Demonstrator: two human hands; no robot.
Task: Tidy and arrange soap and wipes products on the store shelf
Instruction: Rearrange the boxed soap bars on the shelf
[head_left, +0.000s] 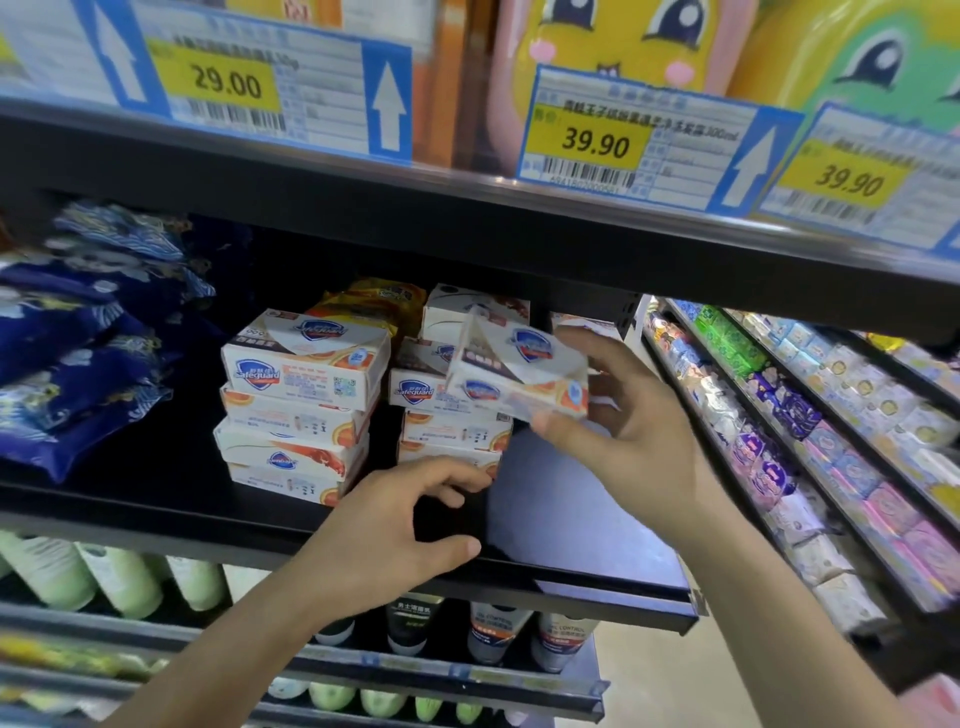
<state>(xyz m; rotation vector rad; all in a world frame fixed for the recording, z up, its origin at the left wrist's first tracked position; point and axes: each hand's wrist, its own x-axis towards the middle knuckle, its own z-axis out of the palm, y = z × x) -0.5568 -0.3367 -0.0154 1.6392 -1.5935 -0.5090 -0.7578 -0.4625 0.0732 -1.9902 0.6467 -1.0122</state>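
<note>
Head view: right hand clamped around tilted soap box, left hand loosely spread beside lowest stacked box.

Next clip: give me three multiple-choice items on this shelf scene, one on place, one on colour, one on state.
1. The dark blue wipes packs lie where from the soap stacks?
A left B right C below
2. The price tags' number fields are:
A red B yellow C green
3. The right hand:
A hangs empty B presses the black shelf C holds a white Safeguard soap box

Key: 1 A, packs at the frame's left; 2 B, yellow behind 39.90; 3 C, fingers curl round the box.
</note>
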